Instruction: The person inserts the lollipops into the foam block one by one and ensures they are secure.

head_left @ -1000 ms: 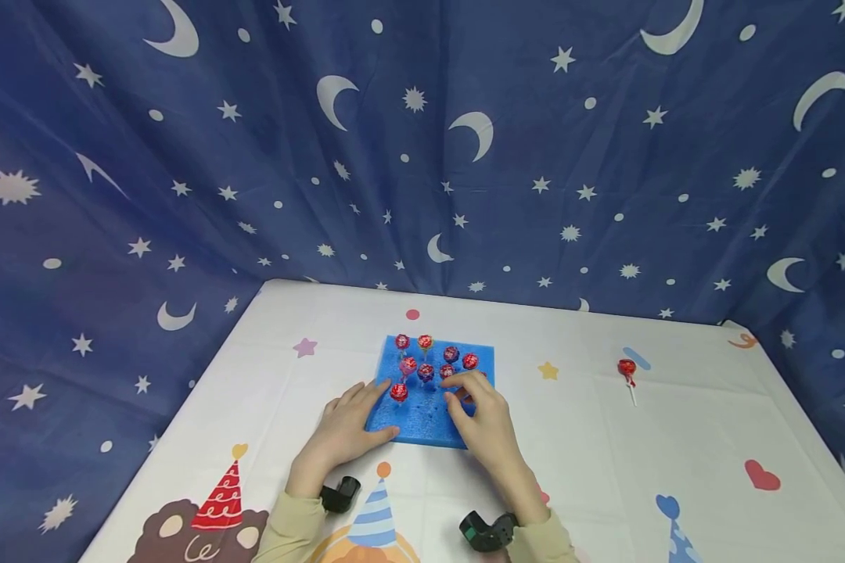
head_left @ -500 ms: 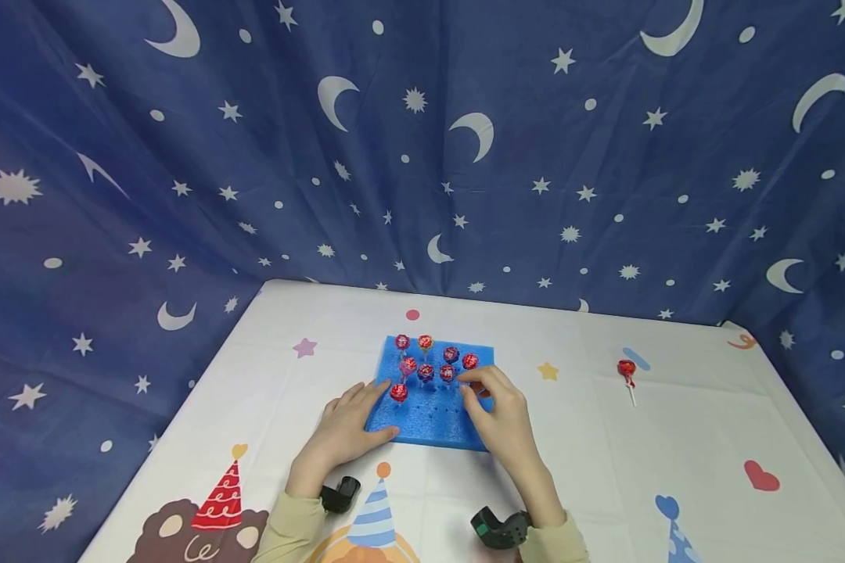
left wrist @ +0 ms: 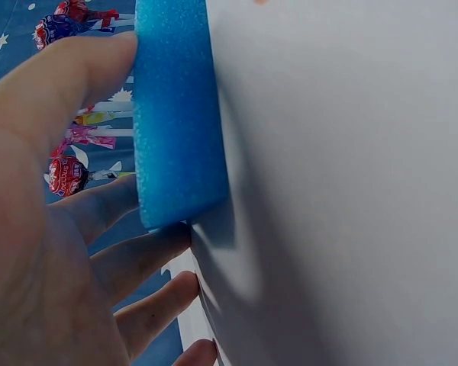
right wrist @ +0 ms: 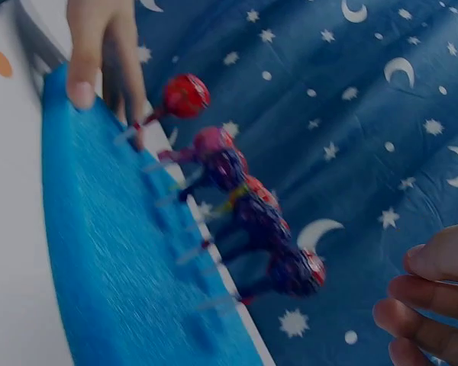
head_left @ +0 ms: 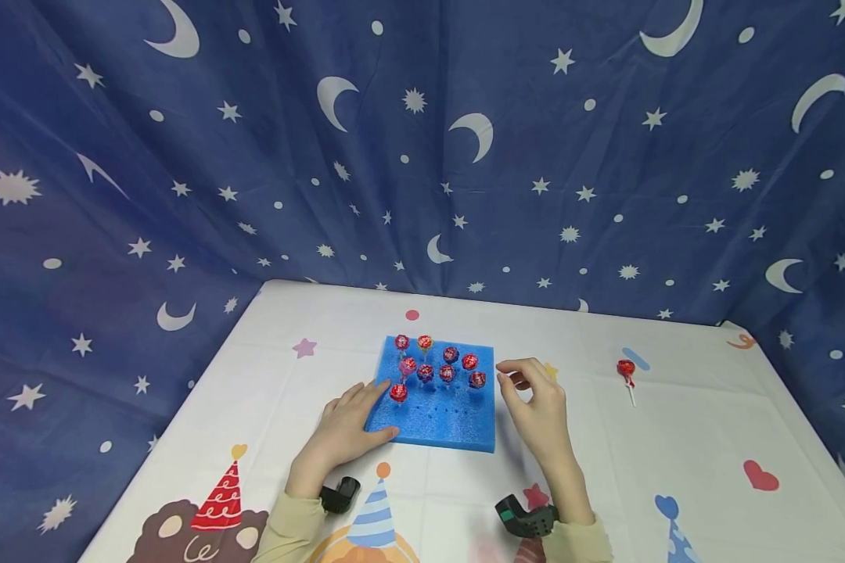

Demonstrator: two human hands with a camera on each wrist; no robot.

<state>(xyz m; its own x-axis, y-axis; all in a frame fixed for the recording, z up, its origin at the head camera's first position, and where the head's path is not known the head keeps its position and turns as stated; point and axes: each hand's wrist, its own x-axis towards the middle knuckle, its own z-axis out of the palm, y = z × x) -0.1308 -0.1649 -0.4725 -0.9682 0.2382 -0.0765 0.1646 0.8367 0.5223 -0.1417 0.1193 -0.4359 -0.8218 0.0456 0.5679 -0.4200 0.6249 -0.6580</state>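
Note:
A blue foam block (head_left: 433,430) lies on the table, with several wrapped lollipops (head_left: 447,374) standing upright on their sticks in it. My left hand (head_left: 346,428) rests against the block's left side with spread fingers. In the left wrist view its thumb (left wrist: 99,65) touches the top of the foam (left wrist: 179,114), the other fingers lying along the edge. My right hand (head_left: 544,407) hovers just right of the block, fingers loosely bent and holding nothing. Nearest to it in the foam is a dark red-and-purple lollipop (head_left: 476,380). Another red lollipop (head_left: 398,393) stands front left.
One red lollipop (head_left: 627,367) lies loose on the white patterned tablecloth (head_left: 605,485), far to the right. Small holes show in the front part of the foam. A blue curtain (head_left: 422,195) with moons and stars hangs behind and beside the table.
My right hand has moved off the foam block to the right, uncovering the dark lollipop at the block's right side. My left hand has stayed in place.

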